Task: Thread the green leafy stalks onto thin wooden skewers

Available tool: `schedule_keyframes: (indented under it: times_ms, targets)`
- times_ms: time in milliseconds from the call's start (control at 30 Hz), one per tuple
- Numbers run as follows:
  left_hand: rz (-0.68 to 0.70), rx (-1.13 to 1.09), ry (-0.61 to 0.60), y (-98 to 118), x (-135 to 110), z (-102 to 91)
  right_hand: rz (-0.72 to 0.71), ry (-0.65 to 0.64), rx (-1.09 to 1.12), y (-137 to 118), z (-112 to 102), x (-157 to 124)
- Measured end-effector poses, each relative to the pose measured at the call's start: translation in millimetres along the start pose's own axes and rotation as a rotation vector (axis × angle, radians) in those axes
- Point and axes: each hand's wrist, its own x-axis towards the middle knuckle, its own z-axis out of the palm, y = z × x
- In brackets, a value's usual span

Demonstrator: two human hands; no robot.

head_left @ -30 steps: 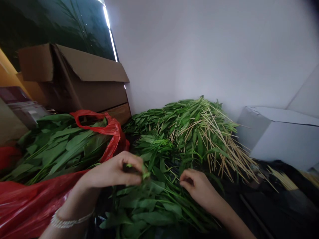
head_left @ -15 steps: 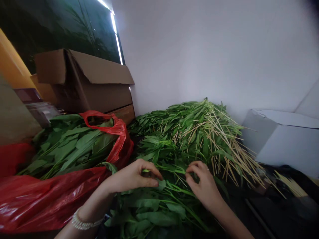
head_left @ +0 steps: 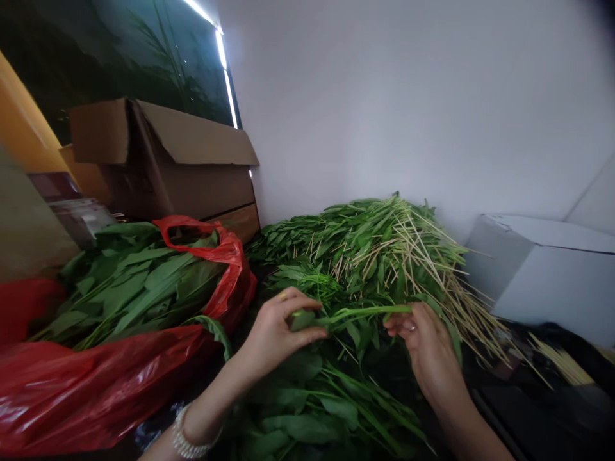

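My left hand and my right hand hold the two ends of one green leafy stem, which stretches level between them above loose greens. The left fingers pinch the leafy end, the right fingers pinch the stalk end. Behind the stem lies a big heap of greens with pale cut stalks pointing right. A beaded bracelet circles my left wrist.
A red plastic bag full of leaves lies at the left. Brown cardboard boxes stand behind it against a dark window. A white box sits at the right by the white wall. Dark sheeting covers the surface at lower right.
Both hands have risen from the loose greens and moved apart, lifting one stem and stretching it level between them. The view shifted slightly left.
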Motion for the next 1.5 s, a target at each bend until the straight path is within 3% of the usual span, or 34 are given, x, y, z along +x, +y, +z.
schedule_keyframes:
  times_ms: [133,367,500,667,767,933,1033,1133,1200,1300,1400,1500]
  targets:
    - [0.149,0.228,-0.141,5,3,13.2,0.056,-0.055,0.123,-9,8,-6]
    - [0.362,0.556,-0.025,-7,-11,43.8,0.232,-0.262,0.09,-3,16,-17]
    - [0.26,0.636,-0.085,-15,-15,41.8,0.2,-0.208,0.155,-6,10,-12]
    - [-0.043,0.77,-0.276,-32,-15,26.6,0.172,-0.163,0.249,-13,-1,-3]
    - [-0.186,0.702,-0.302,-44,-13,9.3,0.192,-0.17,0.252,-14,-2,-2]
    - [-0.227,0.461,-0.083,-49,-1,-36.8,0.233,-0.161,0.242,-12,1,-3]
    - [-0.197,0.316,0.038,-33,6,-60.3,0.232,-0.131,0.228,-10,2,-3]
    - [-0.173,0.106,0.122,-10,8,-67.5,0.231,-0.108,0.215,-9,3,-3]
    - [-0.137,0.012,0.149,4,8,-59.6,0.24,-0.118,0.216,-8,3,-4]
    - [-0.043,-0.079,0.031,14,7,-31.4,0.269,-0.129,0.22,-7,4,-4]
    - [0.016,0.01,-0.019,11,7,1.2,0.296,-0.134,0.217,-5,5,-5]
    - [0.05,0.145,-0.078,5,8,21.8,0.301,-0.158,0.205,-5,6,-6]
